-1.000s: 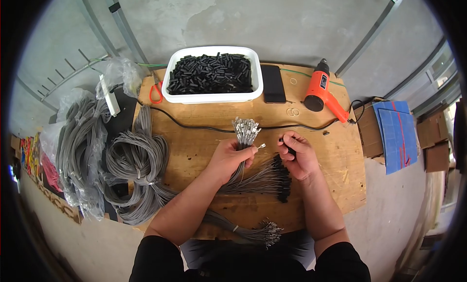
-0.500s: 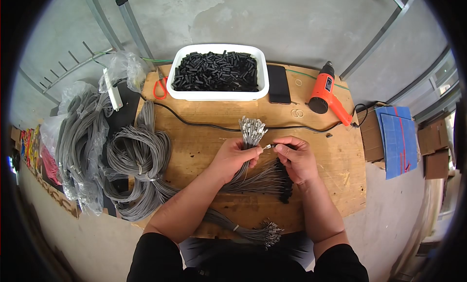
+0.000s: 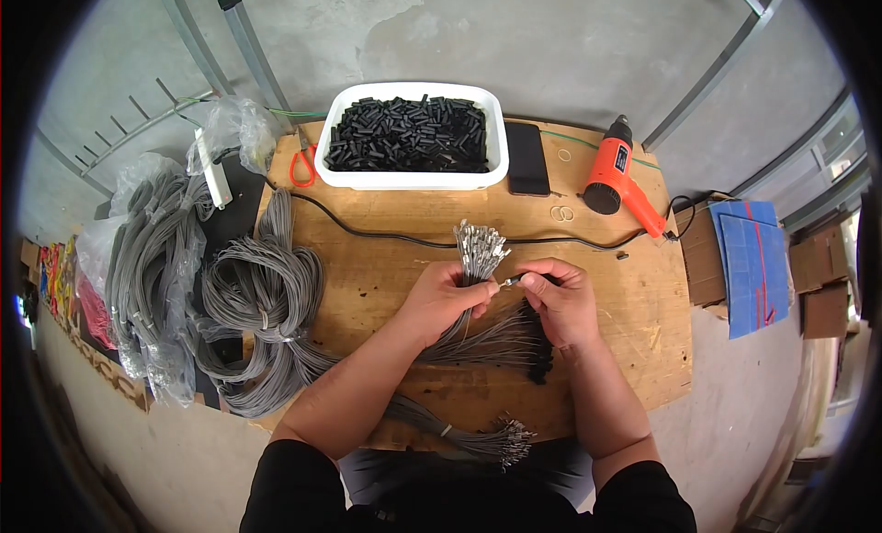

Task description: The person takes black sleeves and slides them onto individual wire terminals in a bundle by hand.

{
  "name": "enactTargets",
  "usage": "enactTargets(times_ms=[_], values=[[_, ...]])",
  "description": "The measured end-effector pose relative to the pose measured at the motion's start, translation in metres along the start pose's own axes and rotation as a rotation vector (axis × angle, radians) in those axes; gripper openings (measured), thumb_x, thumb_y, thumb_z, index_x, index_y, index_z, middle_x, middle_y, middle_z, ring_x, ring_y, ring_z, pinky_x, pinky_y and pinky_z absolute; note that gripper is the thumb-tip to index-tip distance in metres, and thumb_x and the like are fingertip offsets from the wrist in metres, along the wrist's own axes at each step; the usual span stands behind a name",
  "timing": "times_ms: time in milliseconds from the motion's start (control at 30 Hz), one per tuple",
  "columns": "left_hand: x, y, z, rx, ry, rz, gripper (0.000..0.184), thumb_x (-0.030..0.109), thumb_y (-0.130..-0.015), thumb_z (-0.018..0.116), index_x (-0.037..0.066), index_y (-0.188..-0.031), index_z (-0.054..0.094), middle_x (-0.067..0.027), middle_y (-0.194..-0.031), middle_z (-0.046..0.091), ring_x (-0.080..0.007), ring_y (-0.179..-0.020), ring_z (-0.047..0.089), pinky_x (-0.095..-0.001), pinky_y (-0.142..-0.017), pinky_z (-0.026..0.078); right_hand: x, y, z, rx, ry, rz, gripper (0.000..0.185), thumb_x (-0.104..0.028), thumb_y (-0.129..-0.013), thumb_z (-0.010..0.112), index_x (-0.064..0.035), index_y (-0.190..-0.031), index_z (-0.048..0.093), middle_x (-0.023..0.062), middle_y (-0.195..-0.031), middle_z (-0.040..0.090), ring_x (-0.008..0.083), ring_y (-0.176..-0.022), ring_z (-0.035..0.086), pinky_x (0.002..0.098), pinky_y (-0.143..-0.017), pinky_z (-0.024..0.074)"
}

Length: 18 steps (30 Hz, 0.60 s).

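My left hand (image 3: 452,299) is closed around a bundle of grey wires with bare metal terminals (image 3: 480,248) pointing up and away from me. One wire end (image 3: 508,282) sticks out to the right from my left thumb and finger. In a pinch at that end, my right hand (image 3: 562,299) holds a small black sleeve (image 3: 520,277), mostly hidden by the fingers. How far the sleeve covers the terminal I cannot tell. Below my hands, grey wires (image 3: 482,342) fan out to black-sleeved ends (image 3: 537,358). Nearer me lies another tied wire bundle (image 3: 459,436) with bare metal ends.
A white tub (image 3: 413,181) of short black sleeves stands at the back, with red-handled scissors (image 3: 302,165) and a phone (image 3: 527,161) beside it. An orange heat gun (image 3: 614,175) lies right; its black cable (image 3: 386,235) crosses the table (image 3: 634,303). Coiled grey wires (image 3: 262,285) fill the left.
The black sleeve and my right fingertips have shifted very slightly at the wire end. The bundle in my left hand has moved a touch to the right.
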<state>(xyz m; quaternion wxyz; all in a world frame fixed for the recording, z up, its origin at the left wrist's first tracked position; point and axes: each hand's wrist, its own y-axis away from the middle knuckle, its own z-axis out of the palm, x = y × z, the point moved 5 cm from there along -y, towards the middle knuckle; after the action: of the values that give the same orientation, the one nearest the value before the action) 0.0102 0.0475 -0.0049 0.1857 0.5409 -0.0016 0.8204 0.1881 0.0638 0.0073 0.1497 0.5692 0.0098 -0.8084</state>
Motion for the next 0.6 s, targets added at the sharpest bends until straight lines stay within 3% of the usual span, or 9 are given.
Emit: enactTargets(times_ms=[133,600], values=[[0.0005,-0.0003,0.0005,-0.006,-0.029,0.025,0.010,0.008,-0.088,0.070,-0.001,-0.090,0.067,-0.0012,-0.072,0.060,-0.0095,-0.063,0.054,-0.0254,-0.060,0.044,0.0032,-0.0015,-0.0019,0.005,0.011,0.000,0.014,-0.006,-0.090,0.071,0.0011,-0.102,0.070,0.0023,-0.079,0.067,0.0034,-0.058,0.046,0.0182,-0.051,0.0354],[0.0000,0.0016,0.0009,-0.013,0.003,-0.003,0.013,0.009,-0.088,0.072,-0.001,-0.094,0.066,-0.0042,-0.077,0.063,-0.0118,-0.068,0.059,-0.0262,-0.063,0.049,0.0029,-0.0019,-0.0025,0.013,-0.028,0.031,0.011,-0.006,-0.090,0.070,0.0021,-0.097,0.068,0.0046,-0.079,0.067,0.0060,-0.060,0.049,0.0187,-0.054,0.0385]])
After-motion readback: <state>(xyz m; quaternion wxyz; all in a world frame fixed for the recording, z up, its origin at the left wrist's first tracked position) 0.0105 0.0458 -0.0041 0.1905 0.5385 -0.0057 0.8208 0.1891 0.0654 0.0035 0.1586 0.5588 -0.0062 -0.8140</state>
